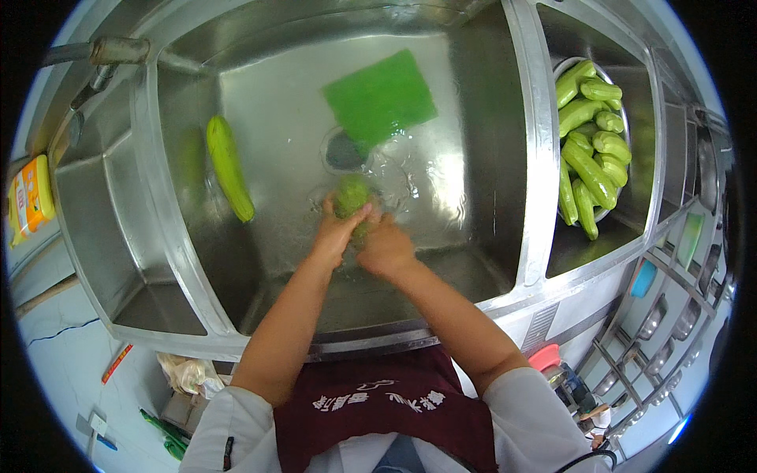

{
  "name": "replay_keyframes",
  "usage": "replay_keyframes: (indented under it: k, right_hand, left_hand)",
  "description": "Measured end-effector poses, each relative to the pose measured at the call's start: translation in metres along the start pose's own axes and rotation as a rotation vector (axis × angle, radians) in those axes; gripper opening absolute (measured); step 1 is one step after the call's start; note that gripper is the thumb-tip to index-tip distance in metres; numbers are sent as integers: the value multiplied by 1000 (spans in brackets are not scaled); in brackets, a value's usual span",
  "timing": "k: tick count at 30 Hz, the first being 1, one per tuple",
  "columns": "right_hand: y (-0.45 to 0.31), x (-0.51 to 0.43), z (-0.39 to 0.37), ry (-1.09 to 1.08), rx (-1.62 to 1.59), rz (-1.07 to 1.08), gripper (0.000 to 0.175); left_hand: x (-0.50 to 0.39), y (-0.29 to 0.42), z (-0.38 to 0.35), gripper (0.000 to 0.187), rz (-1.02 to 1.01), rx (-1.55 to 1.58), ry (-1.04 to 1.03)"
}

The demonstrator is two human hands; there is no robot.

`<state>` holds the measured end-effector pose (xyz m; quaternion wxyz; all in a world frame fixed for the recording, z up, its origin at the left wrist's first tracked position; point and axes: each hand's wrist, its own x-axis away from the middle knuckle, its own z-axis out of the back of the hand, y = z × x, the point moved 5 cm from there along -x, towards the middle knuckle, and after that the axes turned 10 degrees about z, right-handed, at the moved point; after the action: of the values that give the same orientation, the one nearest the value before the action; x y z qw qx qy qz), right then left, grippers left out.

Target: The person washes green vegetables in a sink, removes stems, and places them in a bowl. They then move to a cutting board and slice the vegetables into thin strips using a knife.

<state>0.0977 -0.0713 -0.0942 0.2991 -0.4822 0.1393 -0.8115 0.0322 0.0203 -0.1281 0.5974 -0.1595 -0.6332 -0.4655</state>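
Observation:
Over the water of a stainless-steel sink basin (479,159), my left hand (337,233) grips a green squash (352,198), perhaps a zucchini, with its end facing away from me. My right hand (385,247) closes around the near part of it and is blurred; whether a small cloth or pad sits under those fingers I cannot tell. Another long green squash (230,168) lies by the basin's left wall, touching nothing else. Beyond my hands a flat green sheet (381,97) lies in the shallow water, partly covering the dark round drain (343,151).
In the right compartment a round metal bowl (628,127) is heaped with several peeled-looking squashes (591,168). A metal divider (539,142) separates it from my basin. A faucet (121,50) reaches in at upper left. A yellow container (32,198) stands beyond the left compartment. Metal bowls (653,316) fill a rack at right.

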Motion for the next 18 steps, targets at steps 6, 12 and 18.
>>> replay_keyframes:
  k: [6,12,18]
  right_hand:
    - [-2,12,-7,-178,-697,350,81]
    - [13,7,26,-627,-1703,265,64]
    - [31,-6,39,-265,-774,143,60]
  left_hand:
    - [-39,23,29,40,113,439,-335]
    - [-2,49,37,25,-107,632,-693]
    - [-18,43,56,33,-76,95,58]
